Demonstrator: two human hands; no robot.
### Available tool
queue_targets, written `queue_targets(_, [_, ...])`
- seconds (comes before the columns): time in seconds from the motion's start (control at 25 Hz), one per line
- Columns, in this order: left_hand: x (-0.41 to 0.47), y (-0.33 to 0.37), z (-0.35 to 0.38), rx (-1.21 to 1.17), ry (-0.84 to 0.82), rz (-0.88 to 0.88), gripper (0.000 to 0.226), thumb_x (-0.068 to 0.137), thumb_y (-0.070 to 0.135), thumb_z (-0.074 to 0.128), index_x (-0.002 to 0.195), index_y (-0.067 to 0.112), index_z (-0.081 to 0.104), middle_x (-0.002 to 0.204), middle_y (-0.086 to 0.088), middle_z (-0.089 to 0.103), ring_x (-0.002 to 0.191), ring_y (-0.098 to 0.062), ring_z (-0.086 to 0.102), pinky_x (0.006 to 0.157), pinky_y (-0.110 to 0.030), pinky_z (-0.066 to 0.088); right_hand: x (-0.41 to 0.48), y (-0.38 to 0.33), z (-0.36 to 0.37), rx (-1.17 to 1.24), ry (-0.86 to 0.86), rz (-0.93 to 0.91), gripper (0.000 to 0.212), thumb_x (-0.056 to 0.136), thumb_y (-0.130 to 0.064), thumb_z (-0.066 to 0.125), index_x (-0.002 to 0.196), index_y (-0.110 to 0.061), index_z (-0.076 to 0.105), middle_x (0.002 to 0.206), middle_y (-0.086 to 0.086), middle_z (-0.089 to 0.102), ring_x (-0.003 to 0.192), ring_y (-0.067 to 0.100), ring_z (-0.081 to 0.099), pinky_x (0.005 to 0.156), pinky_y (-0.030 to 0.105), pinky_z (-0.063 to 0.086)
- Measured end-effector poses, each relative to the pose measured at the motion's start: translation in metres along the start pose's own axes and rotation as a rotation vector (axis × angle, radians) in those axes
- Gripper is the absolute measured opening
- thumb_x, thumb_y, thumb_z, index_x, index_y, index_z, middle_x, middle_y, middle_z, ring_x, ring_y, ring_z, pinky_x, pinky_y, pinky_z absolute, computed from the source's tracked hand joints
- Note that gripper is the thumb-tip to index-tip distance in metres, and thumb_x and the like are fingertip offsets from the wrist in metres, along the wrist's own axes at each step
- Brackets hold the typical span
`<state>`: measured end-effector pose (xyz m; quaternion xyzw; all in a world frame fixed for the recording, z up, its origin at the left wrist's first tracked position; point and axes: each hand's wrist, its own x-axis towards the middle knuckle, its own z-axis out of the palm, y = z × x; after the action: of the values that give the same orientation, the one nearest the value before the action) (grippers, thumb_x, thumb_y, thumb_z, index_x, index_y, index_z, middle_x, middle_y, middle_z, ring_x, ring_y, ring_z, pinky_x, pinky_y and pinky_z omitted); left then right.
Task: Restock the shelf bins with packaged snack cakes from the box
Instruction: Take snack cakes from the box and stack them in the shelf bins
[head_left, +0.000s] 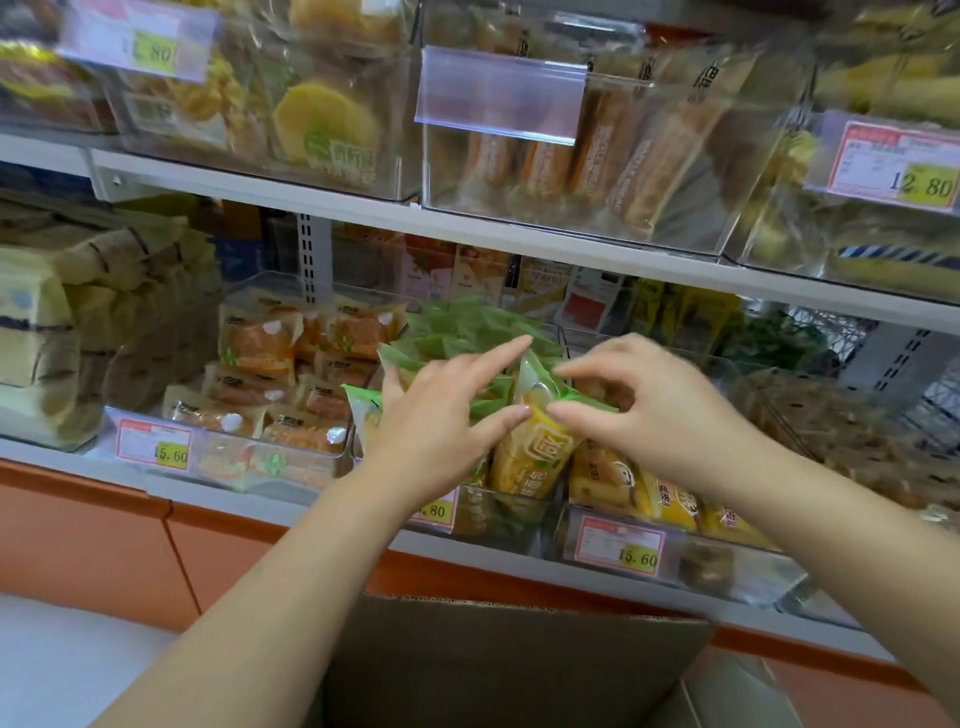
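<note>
The packaged snack cake, a glossy yellow film packet with a crimped green top, stands upright in the clear plastic bin, long axis vertical and green end up, crowded from behind by like green-topped packets. The right hand pinches its top between curled forefinger and thumb; the left hand lies open, forefinger straight over the packets, thumb touching the cake's side. Left of the bin sit orange cakes, right of it yellow packets, below it a brown corrugated cardboard box
</note>
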<state>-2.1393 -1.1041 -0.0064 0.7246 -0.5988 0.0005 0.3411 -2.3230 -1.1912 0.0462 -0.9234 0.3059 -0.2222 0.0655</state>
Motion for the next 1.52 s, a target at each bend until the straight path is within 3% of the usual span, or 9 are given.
queue_targets(0.4, [0.008, -0.01, 0.012, 0.149, -0.003, -0.091, 0.047, 0.093, 0.065, 0.039, 0.139, 0.06, 0.033, 0.146, 0.018, 0.046, 0.14, -0.016, 0.031, 0.115, -0.066, 0.006, 0.017, -0.003, 0.018, -0.125, -0.065, 0.047, 0.041, 0.091, -0.046, 0.059, 0.13, -0.032, 0.06, 0.124, -0.008, 0.063, 0.117, 0.013, 0.055, 0.095, 0.027, 0.041])
queue_targets(0.68, [0.012, -0.018, 0.011, 0.282, -0.052, -0.081, 0.046, 0.091, 0.068, 0.038, 0.136, 0.058, 0.04, 0.147, 0.015, 0.045, 0.142, -0.018, 0.028, 0.114, -0.066, 0.007, 0.018, -0.001, 0.038, -0.159, -0.105, 0.051, 0.041, 0.091, -0.045, 0.058, 0.129, -0.032, 0.06, 0.098, -0.009, 0.055, 0.101, 0.013, 0.045, 0.081, 0.027, 0.034])
queue_targets(0.84, [0.01, -0.021, 0.012, 0.341, -0.078, -0.055, 0.048, 0.089, 0.07, 0.039, 0.135, 0.057, 0.042, 0.147, 0.014, 0.045, 0.142, -0.019, 0.027, 0.114, -0.065, 0.007, 0.009, -0.005, 0.045, -0.166, -0.168, 0.042, 0.041, 0.092, -0.044, 0.058, 0.13, -0.031, 0.06, 0.1, -0.01, 0.054, 0.103, 0.012, 0.045, 0.082, 0.027, 0.034])
queue_targets(1.0, [0.006, -0.018, 0.006, 0.226, -0.092, -0.042, 0.061, 0.084, 0.072, 0.047, 0.142, 0.058, 0.029, 0.15, 0.016, 0.04, 0.144, -0.017, 0.025, 0.115, -0.066, 0.003, 0.029, -0.005, 0.013, 0.241, -0.189, 0.347, 0.038, 0.092, -0.053, 0.052, 0.118, -0.03, 0.067, 0.111, -0.012, 0.066, 0.104, 0.009, 0.058, 0.088, 0.029, 0.045])
queue_targets(1.08, [0.005, -0.015, 0.007, 0.157, -0.098, -0.035, 0.067, 0.08, 0.077, 0.045, 0.142, 0.06, 0.024, 0.151, 0.017, 0.039, 0.143, -0.015, 0.026, 0.115, -0.066, 0.002, 0.047, -0.001, 0.014, 0.1, -0.165, 0.422, 0.041, 0.095, -0.052, 0.047, 0.111, -0.021, 0.069, 0.105, -0.003, 0.069, 0.098, 0.016, 0.06, 0.083, 0.031, 0.047])
queue_targets(1.16, [0.004, -0.012, 0.009, 0.145, -0.088, -0.034, 0.067, 0.077, 0.081, 0.044, 0.14, 0.062, 0.027, 0.149, 0.018, 0.041, 0.142, -0.013, 0.028, 0.115, -0.066, 0.001, 0.061, -0.01, 0.022, -0.089, -0.328, 0.429, 0.034, 0.095, -0.049, 0.05, 0.105, -0.021, 0.065, 0.095, -0.001, 0.064, 0.096, 0.02, 0.059, 0.08, 0.031, 0.047])
queue_targets(1.28, [0.007, -0.014, 0.011, 0.137, -0.056, -0.05, 0.062, 0.077, 0.08, 0.046, 0.135, 0.061, 0.036, 0.144, 0.019, 0.048, 0.138, -0.011, 0.035, 0.116, -0.064, 0.001, 0.08, -0.017, 0.034, -0.176, -0.462, 0.459, 0.044, 0.095, -0.047, 0.052, 0.121, -0.012, 0.061, 0.114, 0.008, 0.063, 0.108, 0.025, 0.059, 0.088, 0.033, 0.048])
queue_targets(1.44, [0.008, -0.015, 0.013, 0.151, -0.054, -0.068, 0.057, 0.078, 0.079, 0.048, 0.13, 0.057, 0.047, 0.136, 0.021, 0.056, 0.134, -0.011, 0.041, 0.115, -0.062, 0.003, 0.09, 0.0, 0.051, -0.265, -0.35, 0.505, 0.032, 0.096, -0.032, 0.056, 0.108, -0.005, 0.067, 0.094, 0.007, 0.065, 0.085, 0.023, 0.063, 0.069, 0.032, 0.053])
queue_targets(1.52, [0.008, -0.014, 0.012, 0.159, -0.06, -0.081, 0.055, 0.077, 0.08, 0.047, 0.126, 0.056, 0.052, 0.133, 0.02, 0.058, 0.133, -0.011, 0.042, 0.115, -0.062, 0.005, 0.092, 0.005, 0.052, -0.217, -0.234, 0.483, 0.021, 0.092, -0.024, 0.06, 0.1, -0.008, 0.071, 0.092, 0.007, 0.068, 0.085, 0.023, 0.065, 0.073, 0.033, 0.057])
